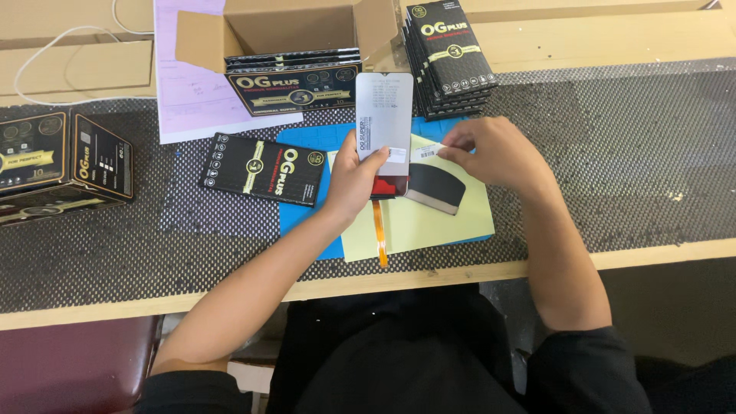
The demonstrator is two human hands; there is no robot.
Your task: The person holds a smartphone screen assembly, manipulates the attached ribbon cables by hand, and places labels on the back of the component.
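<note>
L hand (354, 180) grips a phone display panel (384, 115) upright, thumb across its lower front, fingers wrapped behind; orange flex cable (379, 234) dangles off its bottom edge. R hand (491, 157) pinches a small white barcode sticker (431, 151) between thumb & fingertips, just beside the panel's right edge. Panel hovers over a yellow sheet (429, 222) on a blue mat (307, 138), w/ a dark squeegee-like pad (434, 188) lying under it. Flat black retail box (262, 169) sits left of the mat; open cardboard carton (291, 31) w/ more boxes behind; stack of same boxes (448, 57) at back right.

Risks, as I judge: sticker could fold onto itself or land crooked since it's held by one end only. One-handed hold looks thin, so panel may slip. Loose flex could snag on the bench edge & crease.
</note>
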